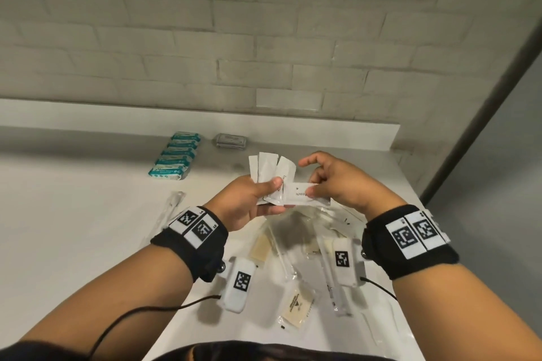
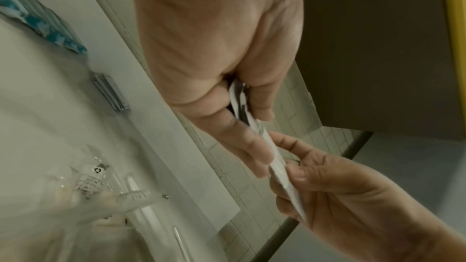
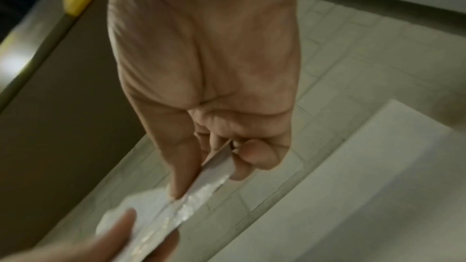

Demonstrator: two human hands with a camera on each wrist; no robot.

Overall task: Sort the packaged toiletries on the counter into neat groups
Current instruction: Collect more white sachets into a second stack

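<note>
My left hand holds a fan of white toothpaste sachets above the white counter, thumb pressed on their fronts. My right hand pinches one more white sachet lying sideways, its left end touching the fan. In the left wrist view that sachet runs edge-on between both hands. The right wrist view shows the sachet between thumb and fingers. Below the hands lies a loose heap of clear-wrapped toiletries.
A row of teal packets and a small stack of grey packets sit near the back ledge. A clear-wrapped long item lies left of the hands. The counter's right edge drops off beside the heap. A brick wall stands behind.
</note>
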